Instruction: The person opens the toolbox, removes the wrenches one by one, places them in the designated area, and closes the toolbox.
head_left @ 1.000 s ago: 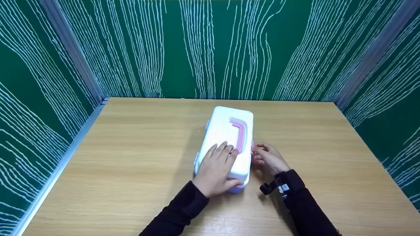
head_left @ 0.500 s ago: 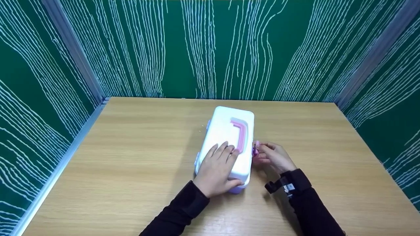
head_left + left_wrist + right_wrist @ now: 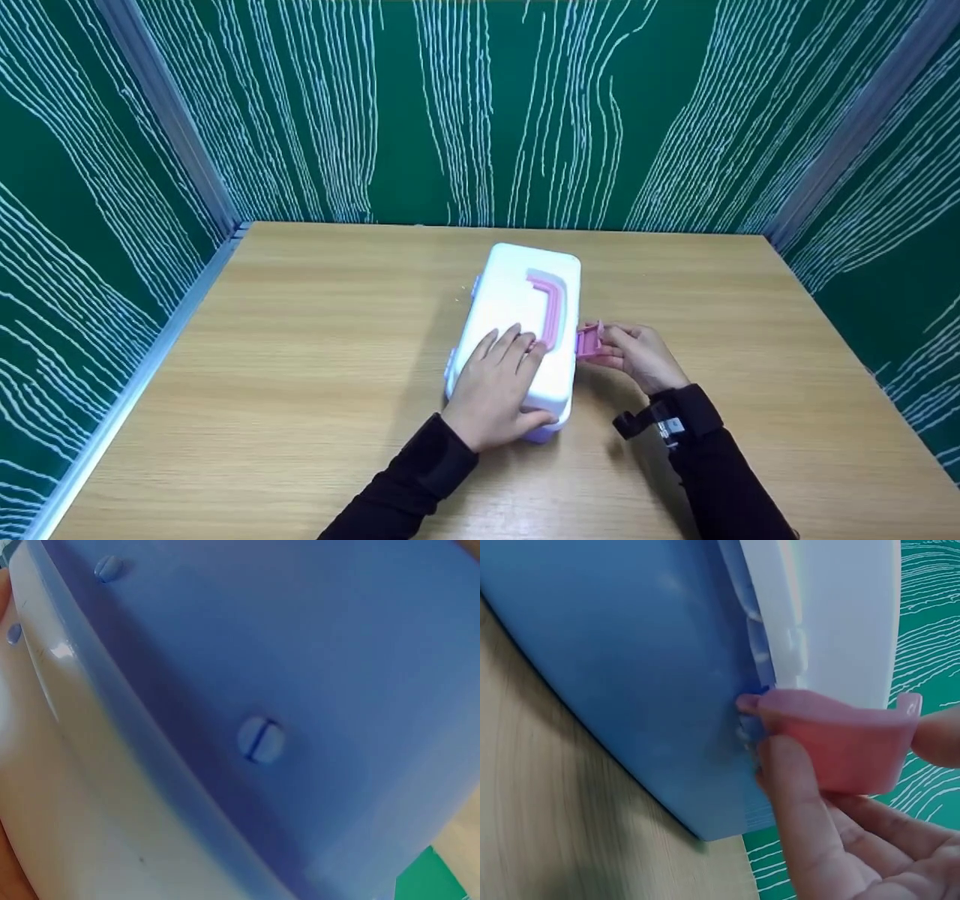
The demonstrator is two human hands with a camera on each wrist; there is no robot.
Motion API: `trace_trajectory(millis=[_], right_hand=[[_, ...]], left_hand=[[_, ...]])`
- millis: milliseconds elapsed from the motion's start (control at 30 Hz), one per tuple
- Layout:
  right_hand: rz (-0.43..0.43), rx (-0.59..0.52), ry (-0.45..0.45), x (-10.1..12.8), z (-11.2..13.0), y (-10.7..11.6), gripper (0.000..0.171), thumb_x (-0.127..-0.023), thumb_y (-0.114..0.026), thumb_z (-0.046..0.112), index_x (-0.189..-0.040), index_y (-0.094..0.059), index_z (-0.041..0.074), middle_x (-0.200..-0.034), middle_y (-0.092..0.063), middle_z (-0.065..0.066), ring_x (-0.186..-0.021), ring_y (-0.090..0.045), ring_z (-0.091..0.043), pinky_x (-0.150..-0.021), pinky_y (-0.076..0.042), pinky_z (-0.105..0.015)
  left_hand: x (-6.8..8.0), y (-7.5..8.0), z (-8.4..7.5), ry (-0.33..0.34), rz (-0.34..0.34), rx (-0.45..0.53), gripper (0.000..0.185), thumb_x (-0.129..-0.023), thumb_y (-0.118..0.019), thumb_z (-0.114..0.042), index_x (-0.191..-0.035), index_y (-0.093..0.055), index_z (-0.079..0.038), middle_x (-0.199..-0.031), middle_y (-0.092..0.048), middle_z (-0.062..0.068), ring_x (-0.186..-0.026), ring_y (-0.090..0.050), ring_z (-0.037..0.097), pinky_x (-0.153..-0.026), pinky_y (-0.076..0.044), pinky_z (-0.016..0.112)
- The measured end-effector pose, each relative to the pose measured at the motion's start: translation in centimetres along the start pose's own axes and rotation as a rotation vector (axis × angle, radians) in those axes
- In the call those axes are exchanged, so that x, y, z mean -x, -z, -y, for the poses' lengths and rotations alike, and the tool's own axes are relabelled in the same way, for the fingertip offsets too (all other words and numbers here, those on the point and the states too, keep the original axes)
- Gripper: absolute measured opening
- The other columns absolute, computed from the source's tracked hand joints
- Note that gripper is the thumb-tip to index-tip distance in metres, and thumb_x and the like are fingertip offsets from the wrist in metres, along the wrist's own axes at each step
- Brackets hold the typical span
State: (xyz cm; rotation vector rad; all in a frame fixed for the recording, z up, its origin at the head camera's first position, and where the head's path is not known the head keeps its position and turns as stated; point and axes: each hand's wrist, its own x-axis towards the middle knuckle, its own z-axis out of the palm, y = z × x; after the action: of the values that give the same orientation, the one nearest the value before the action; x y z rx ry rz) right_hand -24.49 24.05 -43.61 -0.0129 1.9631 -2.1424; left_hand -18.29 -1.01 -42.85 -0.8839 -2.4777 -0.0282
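The left hand (image 3: 495,390) lies flat on the near end of the white lid (image 3: 525,315) of the storage box (image 3: 517,337), its fingers (image 3: 517,349) straight and pressing down, the thumb round the near corner. Just beside it, the right hand (image 3: 637,356) pinches the pink latch (image 3: 589,340) on the box's right side, which stands swung out from the wall; the wrist view shows thumb and fingers (image 3: 795,795) gripping that latch (image 3: 840,739) by its rim. The box sits mid-counter (image 3: 300,375), its pink handle (image 3: 551,307) folded flat.

The likely risk is the thin latch hinge: pulled further outward it could strain or snap. If the left hand eases off, the tug could slide or tip the light box toward the right.
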Motion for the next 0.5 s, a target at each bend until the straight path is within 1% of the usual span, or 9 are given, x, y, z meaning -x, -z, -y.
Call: trace_trajectory(millis=[133, 233, 367, 500], right_hand=[[-0.02, 0.03, 0.036, 0.1, 0.0, 0.4, 0.047, -0.096, -0.048, 0.001, -0.135, -0.037, -0.022, -0.106, -0.069, -0.003, -0.085, -0.069, -0.011, -0.082, -0.058, -0.024], [-0.027, 0.103, 0.051, 0.1, 0.0, 0.7, 0.046, -0.094, -0.048, -0.001, -0.136, -0.041, -0.019, -0.115, -0.067, -0.007, -0.093, -0.068, -0.011, -0.084, -0.057, -0.023], [-0.022, 0.255, 0.067, 0.0, -0.2, 1.2, 0.046, -0.092, -0.049, -0.001, -0.136, -0.047, -0.013, -0.127, -0.063, -0.018, -0.098, -0.065, -0.007, -0.085, -0.056, -0.021], [-0.017, 0.418, 0.108, -0.2, -0.4, 1.5, 0.045, -0.089, -0.055, -0.001, -0.133, -0.053, -0.009, -0.13, -0.061, -0.024, -0.096, -0.063, -0.007, -0.081, -0.054, -0.018]], left_hand=[[0.0, 0.1, 0.0, 0.001, 0.007, -0.002, 0.092, -0.075, -0.06, -0.077, -0.141, -0.047, -0.015, -0.139, -0.056, 0.005, -0.137, -0.046, 0.025, -0.116, -0.034, 0.042], [0.0, 0.1, 0.0, 0.001, 0.016, 0.0, 0.092, -0.075, -0.059, -0.077, -0.142, -0.046, -0.015, -0.139, -0.056, 0.005, -0.137, -0.045, 0.025, -0.116, -0.033, 0.042], [0.0, 0.0, 0.0, -0.001, 0.019, 0.006, 0.092, -0.076, -0.059, -0.077, -0.142, -0.046, -0.014, -0.139, -0.055, 0.005, -0.137, -0.045, 0.025, -0.116, -0.033, 0.043], [0.0, -0.1, 0.0, -0.002, 0.008, 0.013, 0.092, -0.076, -0.059, -0.076, -0.142, -0.046, -0.013, -0.139, -0.055, 0.006, -0.137, -0.046, 0.026, -0.116, -0.033, 0.043]])
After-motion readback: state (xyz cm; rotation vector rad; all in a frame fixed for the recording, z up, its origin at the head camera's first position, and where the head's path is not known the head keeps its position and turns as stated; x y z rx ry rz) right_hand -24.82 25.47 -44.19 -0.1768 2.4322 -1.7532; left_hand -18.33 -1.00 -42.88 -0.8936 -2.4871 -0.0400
